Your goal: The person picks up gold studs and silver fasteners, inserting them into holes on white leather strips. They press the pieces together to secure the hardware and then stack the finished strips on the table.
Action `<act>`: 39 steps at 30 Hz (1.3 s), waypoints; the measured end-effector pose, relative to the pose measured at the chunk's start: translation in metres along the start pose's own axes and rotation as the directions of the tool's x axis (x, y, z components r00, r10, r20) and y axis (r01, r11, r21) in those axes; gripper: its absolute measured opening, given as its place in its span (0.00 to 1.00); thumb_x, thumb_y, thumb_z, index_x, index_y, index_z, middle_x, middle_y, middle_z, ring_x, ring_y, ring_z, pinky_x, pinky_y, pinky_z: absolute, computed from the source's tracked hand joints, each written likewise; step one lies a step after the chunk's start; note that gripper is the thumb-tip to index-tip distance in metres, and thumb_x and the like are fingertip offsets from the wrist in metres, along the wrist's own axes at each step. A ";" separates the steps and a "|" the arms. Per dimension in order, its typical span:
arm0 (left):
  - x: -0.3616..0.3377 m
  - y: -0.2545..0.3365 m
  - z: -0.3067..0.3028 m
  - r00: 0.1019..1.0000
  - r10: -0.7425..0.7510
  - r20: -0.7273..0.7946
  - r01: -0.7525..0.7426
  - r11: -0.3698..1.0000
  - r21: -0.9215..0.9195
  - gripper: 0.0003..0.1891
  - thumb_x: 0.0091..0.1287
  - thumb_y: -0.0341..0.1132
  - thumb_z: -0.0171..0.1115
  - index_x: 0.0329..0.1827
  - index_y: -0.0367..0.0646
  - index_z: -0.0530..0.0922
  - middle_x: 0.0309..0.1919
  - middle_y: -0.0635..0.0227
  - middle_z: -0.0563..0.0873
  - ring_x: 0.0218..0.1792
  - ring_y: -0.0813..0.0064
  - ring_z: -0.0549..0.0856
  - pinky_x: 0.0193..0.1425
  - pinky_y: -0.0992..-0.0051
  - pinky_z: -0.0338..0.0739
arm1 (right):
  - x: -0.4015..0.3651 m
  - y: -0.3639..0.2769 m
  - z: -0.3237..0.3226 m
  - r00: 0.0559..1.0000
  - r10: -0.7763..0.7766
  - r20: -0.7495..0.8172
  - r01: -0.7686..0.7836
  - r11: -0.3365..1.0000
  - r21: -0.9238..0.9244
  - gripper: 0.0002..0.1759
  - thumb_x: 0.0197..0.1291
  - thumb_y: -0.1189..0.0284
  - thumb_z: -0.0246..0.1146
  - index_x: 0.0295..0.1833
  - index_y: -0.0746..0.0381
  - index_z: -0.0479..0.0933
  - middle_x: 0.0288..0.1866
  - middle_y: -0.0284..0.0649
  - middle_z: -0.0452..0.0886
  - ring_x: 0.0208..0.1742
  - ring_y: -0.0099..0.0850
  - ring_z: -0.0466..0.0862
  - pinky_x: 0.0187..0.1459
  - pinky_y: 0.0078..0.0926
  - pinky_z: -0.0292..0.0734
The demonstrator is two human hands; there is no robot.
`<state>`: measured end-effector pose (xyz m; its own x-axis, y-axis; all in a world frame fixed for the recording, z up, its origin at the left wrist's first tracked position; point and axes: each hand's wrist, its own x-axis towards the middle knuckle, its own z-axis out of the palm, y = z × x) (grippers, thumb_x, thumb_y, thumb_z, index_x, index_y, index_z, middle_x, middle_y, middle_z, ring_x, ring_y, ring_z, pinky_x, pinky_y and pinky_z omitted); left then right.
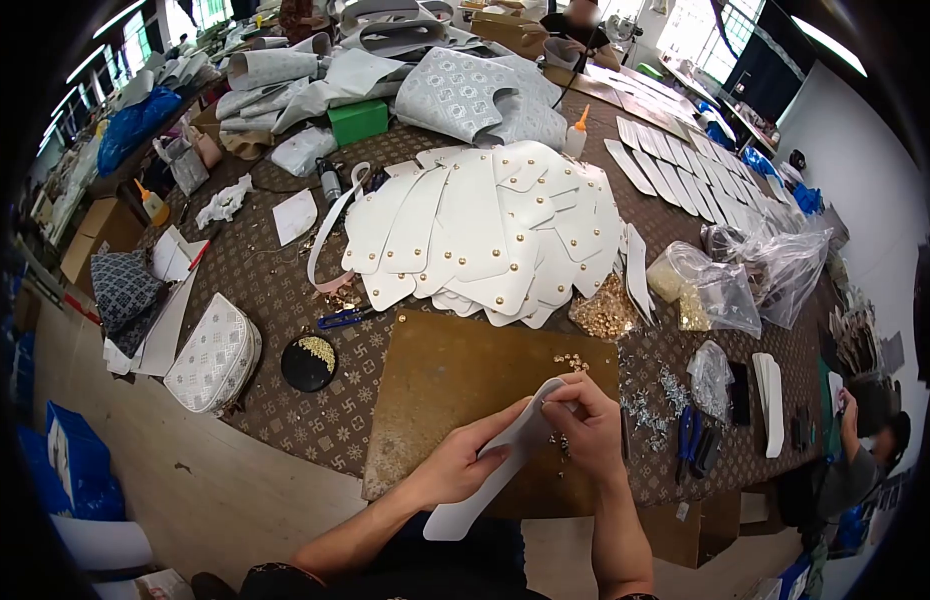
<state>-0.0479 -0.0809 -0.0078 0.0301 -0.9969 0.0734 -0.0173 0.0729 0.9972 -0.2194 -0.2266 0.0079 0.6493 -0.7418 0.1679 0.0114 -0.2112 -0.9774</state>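
Observation:
Over the front of a brown board (435,375), a long white leather-like strip (470,500) is held up between my two hands. My left hand (450,468) is closed around its middle, thumb on top. The fingers of my right hand (591,420) pinch the upper end; whether a stud is between them I cannot tell. Small gold studs (568,362) lie on the board just beyond my right fingers. Behind the board spreads a big pile of white pieces (465,225), many with gold studs at their ends.
Silver fasteners (657,405), blue-handled pliers (689,440) and stacked white strips (768,400) lie to the right. Bags of gold studs (607,312) sit behind. Leftward are a black dish (309,363) and a white patterned bag (215,355). One person (865,460) sits at the right.

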 end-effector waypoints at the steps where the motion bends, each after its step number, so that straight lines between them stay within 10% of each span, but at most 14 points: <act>1: 0.000 0.000 0.000 1.000 0.004 -0.004 -0.004 1.000 0.002 0.35 0.75 0.20 0.55 0.86 0.42 0.60 0.81 0.54 0.71 0.79 0.60 0.72 0.81 0.65 0.67 | 0.000 -0.001 0.001 1.000 -0.004 0.004 0.004 1.000 -0.001 0.05 0.65 0.83 0.71 0.45 0.65 0.85 0.51 0.37 0.84 0.49 0.23 0.84 0.48 0.20 0.79; 18: -0.002 0.015 -0.007 0.999 0.036 0.040 -0.046 0.961 0.274 0.40 0.69 0.14 0.51 0.85 0.53 0.65 0.54 0.53 0.84 0.53 0.48 0.87 0.54 0.58 0.82 | -0.007 0.003 0.000 0.997 0.076 0.011 -0.077 0.969 0.236 0.19 0.65 0.83 0.72 0.48 0.60 0.67 0.50 0.39 0.81 0.48 0.23 0.82 0.48 0.22 0.81; 25: -0.003 -0.005 0.004 0.993 0.112 -0.048 -0.101 0.976 0.192 0.32 0.74 0.19 0.57 0.82 0.40 0.67 0.66 0.56 0.84 0.57 0.65 0.88 0.64 0.73 0.79 | -0.003 0.001 0.005 0.992 0.091 -0.083 -0.085 0.993 0.076 0.17 0.66 0.79 0.74 0.50 0.63 0.71 0.47 0.37 0.81 0.46 0.21 0.82 0.46 0.21 0.80; 29: -0.003 -0.019 -0.012 0.910 -0.150 -0.387 0.063 0.972 -0.227 0.22 0.76 0.24 0.61 0.73 0.36 0.76 0.60 0.59 0.88 0.56 0.73 0.88 0.62 0.72 0.82 | -0.012 0.000 -0.022 0.984 -0.085 -0.156 0.011 0.904 -0.428 0.18 0.64 0.76 0.75 0.57 0.65 0.79 0.41 0.34 0.82 0.39 0.24 0.81 0.44 0.23 0.80; 31: -0.004 -0.017 -0.035 0.806 -0.392 -0.443 0.137 0.853 -0.504 0.17 0.78 0.28 0.63 0.67 0.36 0.79 0.55 0.61 0.90 0.49 0.75 0.90 0.53 0.73 0.86 | -0.033 -0.006 -0.034 0.980 0.049 -0.194 -0.124 0.912 -0.392 0.15 0.63 0.77 0.75 0.54 0.66 0.81 0.38 0.36 0.81 0.36 0.26 0.80 0.42 0.25 0.79; 34: -0.003 -0.010 -0.043 0.789 -0.462 -0.405 -0.010 0.649 -0.760 0.17 0.80 0.35 0.62 0.66 0.36 0.78 0.50 0.61 0.90 0.43 0.71 0.92 0.47 0.69 0.89 | -0.065 -0.001 -0.045 0.974 0.200 -0.106 -0.225 0.785 -0.577 0.11 0.62 0.78 0.75 0.49 0.66 0.83 0.38 0.41 0.81 0.34 0.31 0.81 0.38 0.28 0.79; 39: -0.008 -0.031 -0.025 0.820 -0.502 -0.275 0.031 0.519 -0.854 0.18 0.79 0.32 0.63 0.67 0.34 0.77 0.58 0.58 0.88 0.58 0.66 0.88 0.65 0.63 0.84 | -0.090 0.006 -0.038 0.986 0.160 -0.054 -0.156 0.736 -0.659 0.10 0.59 0.76 0.76 0.45 0.63 0.85 0.37 0.40 0.81 0.39 0.38 0.82 0.43 0.36 0.76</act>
<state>-0.0229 -0.0749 -0.0388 0.3083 -0.8455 -0.4360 0.8459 0.0339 0.5322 -0.3062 -0.1853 -0.0086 0.6007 -0.7993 0.0162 -0.5938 -0.4596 -0.6604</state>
